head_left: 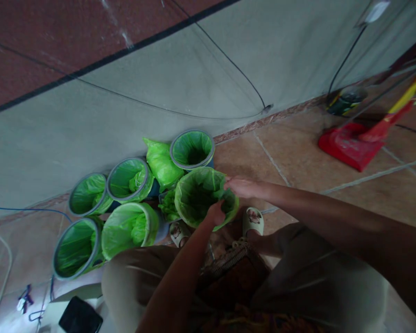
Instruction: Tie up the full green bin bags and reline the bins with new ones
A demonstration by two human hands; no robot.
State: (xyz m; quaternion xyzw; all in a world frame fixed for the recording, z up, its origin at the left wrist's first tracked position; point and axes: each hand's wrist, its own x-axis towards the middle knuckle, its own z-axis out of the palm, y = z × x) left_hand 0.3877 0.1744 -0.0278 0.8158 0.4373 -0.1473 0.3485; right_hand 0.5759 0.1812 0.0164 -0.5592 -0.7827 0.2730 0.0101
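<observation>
A small grey bin lined with a green plastic bag stands on the tiled floor between my feet. My left hand is closed on the near rim of that green liner. At the liner's far right rim, my right hand pinches the plastic with its fingers together. Several more grey bins with green liners cluster to the left along the wall. A knotted green bag lies among them.
A grey wall with a black cable runs behind the bins. A red dustpan with a long handle rests on the floor at the right. My knees and patterned sandals fill the lower part. A dark object lies bottom left.
</observation>
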